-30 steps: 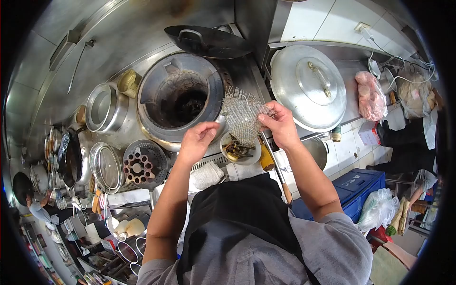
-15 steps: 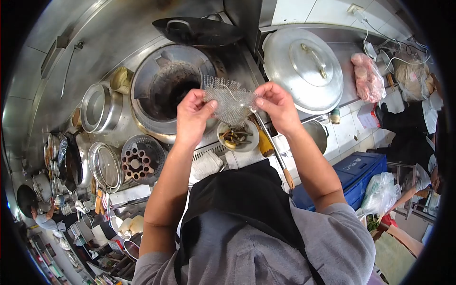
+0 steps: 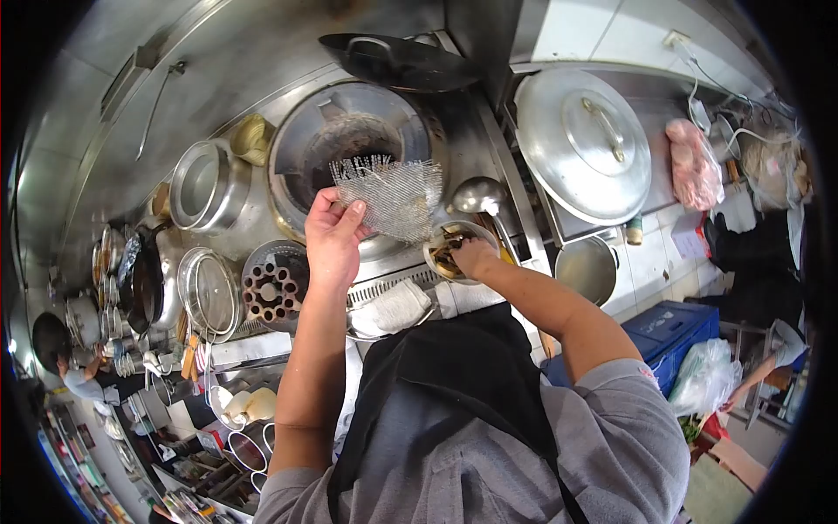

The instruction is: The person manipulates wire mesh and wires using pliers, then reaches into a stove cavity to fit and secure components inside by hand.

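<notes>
My left hand (image 3: 336, 231) pinches the left edge of a frayed grey wire mesh (image 3: 394, 199), which spreads out flat in front of the round stove opening (image 3: 349, 131). To its right, my right hand (image 3: 477, 258) reaches down into a white bowl (image 3: 434, 266) of dark and yellowish pieces (image 3: 449, 244). Its fingertips are among the pieces, and what they grip is hidden. A metal ladle (image 3: 478, 195) lies just behind the bowl.
A black wok (image 3: 401, 68) leans at the back. Right are a large lidded pot (image 3: 583, 144), a steel pot (image 3: 586, 271) and a blue crate (image 3: 668, 336). Left are a perforated disc (image 3: 275, 286), metal bowls (image 3: 199, 186) and a tin (image 3: 251, 140). A folded cloth (image 3: 393, 307) lies in front.
My right hand has let go of the mesh and moved down into the bowl. My left hand still holds the mesh. The ladle now shows beside the bowl.
</notes>
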The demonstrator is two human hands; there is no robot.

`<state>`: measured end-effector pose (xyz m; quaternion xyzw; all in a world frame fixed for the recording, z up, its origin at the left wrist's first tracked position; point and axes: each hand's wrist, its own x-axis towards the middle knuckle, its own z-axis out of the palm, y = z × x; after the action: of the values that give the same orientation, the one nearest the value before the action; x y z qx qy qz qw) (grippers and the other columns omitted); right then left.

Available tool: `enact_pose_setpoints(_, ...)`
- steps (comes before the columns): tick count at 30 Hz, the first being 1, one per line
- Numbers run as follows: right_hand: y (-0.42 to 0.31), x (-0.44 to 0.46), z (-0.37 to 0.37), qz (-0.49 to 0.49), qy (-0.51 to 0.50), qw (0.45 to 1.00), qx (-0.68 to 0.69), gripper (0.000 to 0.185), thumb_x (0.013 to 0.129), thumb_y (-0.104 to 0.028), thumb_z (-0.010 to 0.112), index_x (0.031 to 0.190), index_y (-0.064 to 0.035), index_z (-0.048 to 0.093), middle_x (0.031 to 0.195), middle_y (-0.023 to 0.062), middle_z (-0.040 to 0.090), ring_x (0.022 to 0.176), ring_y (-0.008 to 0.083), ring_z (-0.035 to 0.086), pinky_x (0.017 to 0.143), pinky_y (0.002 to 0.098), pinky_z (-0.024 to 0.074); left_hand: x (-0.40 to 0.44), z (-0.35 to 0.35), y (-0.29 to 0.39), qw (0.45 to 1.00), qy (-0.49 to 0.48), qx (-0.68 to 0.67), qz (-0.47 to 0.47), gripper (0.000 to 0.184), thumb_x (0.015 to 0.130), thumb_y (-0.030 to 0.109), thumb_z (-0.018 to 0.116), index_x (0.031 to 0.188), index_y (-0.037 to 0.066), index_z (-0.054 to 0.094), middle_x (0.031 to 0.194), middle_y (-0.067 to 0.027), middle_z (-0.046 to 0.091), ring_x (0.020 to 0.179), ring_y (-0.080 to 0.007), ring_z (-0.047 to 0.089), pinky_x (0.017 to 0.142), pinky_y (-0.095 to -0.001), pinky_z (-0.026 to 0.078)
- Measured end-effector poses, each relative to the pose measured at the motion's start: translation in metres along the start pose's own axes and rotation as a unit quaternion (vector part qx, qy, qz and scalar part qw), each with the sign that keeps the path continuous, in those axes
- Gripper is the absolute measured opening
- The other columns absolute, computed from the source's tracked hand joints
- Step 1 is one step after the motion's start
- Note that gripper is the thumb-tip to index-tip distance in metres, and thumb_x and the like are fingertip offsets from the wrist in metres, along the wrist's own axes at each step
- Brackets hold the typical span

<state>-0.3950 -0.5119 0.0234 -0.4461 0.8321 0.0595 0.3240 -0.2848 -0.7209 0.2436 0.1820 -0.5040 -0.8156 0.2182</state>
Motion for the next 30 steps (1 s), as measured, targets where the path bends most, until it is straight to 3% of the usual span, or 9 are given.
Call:
enact_pose_setpoints(5, -0.006, -0.007, 0.0, -0.016, 0.031, 0.996, -0.078, 0.034, 0.098, -0.023, 0.047, 0.117, -0.006, 0.07, 0.132, 0.0231, 0.056, 0.124, 0.0377, 0.055, 0.098, 0.0431, 0.0511, -0.008, 0.0, 0.014, 0.999, 0.012, -0.031, 0.026, 0.015, 0.096, -0.004, 0.058, 0.108, 0.005, 0.055, 0.1, -0.0084, 0.068, 0.084, -0.0156, 0.066, 0.071, -0.0325, 0.057)
enact_pose_setpoints(10, -0.018, -0.045, -0.068, 0.035, -0.117, 0.992, 0.023, 0.038, 0.088, -0.023, 0.051, 0.114, -0.002, 0.07, 0.121, 0.0236, 0.066, 0.111, 0.0335, 0.065, 0.095, 0.0427, 0.0525, -0.009, -0.007, 0.03, 0.998, 0.0, -0.032, 0.056, 0.016, 0.095, -0.003, 0.059, 0.105, 0.008, 0.055, 0.097, -0.0054, 0.068, 0.081, -0.0105, 0.063, 0.07, -0.0264, 0.053)
enact_pose_setpoints(14, 0.035, -0.089, -0.071, -0.079, 0.028, 0.986, 0.142, 0.03, 0.09, -0.024, 0.054, 0.102, 0.0018, 0.062, 0.103, 0.019, 0.07, 0.098, 0.0306, 0.069, 0.085, 0.0437, 0.0542, -0.01, 0.0, 0.05, 0.996, 0.003, -0.02, 0.085, 0.018, 0.094, -0.004, 0.061, 0.107, 0.006, 0.055, 0.094, -0.0033, 0.067, 0.08, -0.0083, 0.061, 0.069, -0.024, 0.051)
enact_pose_setpoints(16, 0.031, -0.14, -0.11, 0.034, -0.058, 0.88, 0.471, 0.022, 0.091, -0.022, 0.062, 0.098, -0.0026, 0.055, 0.094, 0.0141, 0.069, 0.091, 0.0238, 0.069, 0.079, 0.0382, 0.0547, -0.007, -0.002, 0.055, 0.995, 0.0, -0.007, 0.095, 0.018, 0.093, -0.004, 0.062, 0.108, 0.005, 0.056, 0.094, -0.0024, 0.066, 0.079, -0.0077, 0.06, 0.07, -0.0234, 0.049)
enact_pose_setpoints(17, 0.035, -0.153, -0.11, 0.035, -0.058, 0.881, 0.468, 0.022, 0.091, -0.022, 0.062, 0.098, -0.0026, 0.055, 0.094, 0.0141, 0.069, 0.091, 0.0238, 0.069, 0.079, 0.0382, 0.0547, -0.006, -0.002, 0.055, 0.995, -0.006, 0.008, 0.097, 0.019, 0.093, -0.004, 0.063, 0.109, 0.005, 0.056, 0.094, -0.0014, 0.065, 0.079, -0.0071, 0.059, 0.07, -0.0229, 0.048)
enact_pose_setpoints(20, 0.038, -0.179, -0.105, -0.055, 0.054, 0.734, 0.675, 0.02, 0.09, -0.017, 0.07, 0.096, -0.0086, 0.052, 0.094, 0.0123, 0.065, 0.088, 0.021, 0.068, 0.076, 0.0343, 0.0539, -0.001, -0.002, 0.056, 0.99, -0.015, 0.059, 0.128, 0.019, 0.093, -0.003, 0.064, 0.109, 0.004, 0.057, 0.093, 0.0, 0.064, 0.079, -0.0065, 0.057, 0.072, -0.0223, 0.047)
enact_pose_setpoints(22, 0.022, -0.184, -0.108, -0.218, 0.203, 0.567, 0.768, 0.023, 0.088, -0.016, 0.074, 0.093, -0.009, 0.052, 0.097, 0.0144, 0.064, 0.083, 0.0257, 0.068, 0.075, 0.0373, 0.0549, 0.0, 0.002, 0.057, 0.988, -0.025, 0.069, 0.136, 0.019, 0.093, -0.002, 0.065, 0.11, 0.003, 0.058, 0.091, 0.0006, 0.063, 0.078, -0.0061, 0.056, 0.072, -0.022, 0.046)
enact_pose_setpoints(26, 0.033, -0.163, -0.139, -0.234, 0.189, 0.51, 0.806, 0.024, 0.089, -0.014, 0.073, 0.088, -0.0083, 0.05, 0.104, 0.0179, 0.063, 0.088, 0.0296, 0.068, 0.081, 0.0416, 0.0556, 0.008, 0.009, 0.056, 0.979, -0.056, 0.139, 0.135, 0.015, 0.093, 0.0, 0.066, 0.107, 0.002, 0.062, 0.09, 0.0017, 0.062, 0.079, -0.0049, 0.054, 0.073, -0.0216, 0.045)
enact_pose_setpoints(30, 0.018, -0.168, -0.199, -0.271, 0.242, 0.565, 0.74, 0.014, 0.092, -0.007, 0.067, 0.087, -0.0048, 0.054, 0.114, 0.0181, 0.063, 0.095, 0.0274, 0.067, 0.087, 0.0424, 0.0541, 0.012, 0.016, 0.064, 0.939, -0.103, 0.289, 0.152, 0.014, 0.09, 0.0, 0.068, 0.104, 0.003, 0.066, 0.091, -0.0006, 0.066, 0.082, -0.0082, 0.058, 0.076, -0.0251, 0.048)
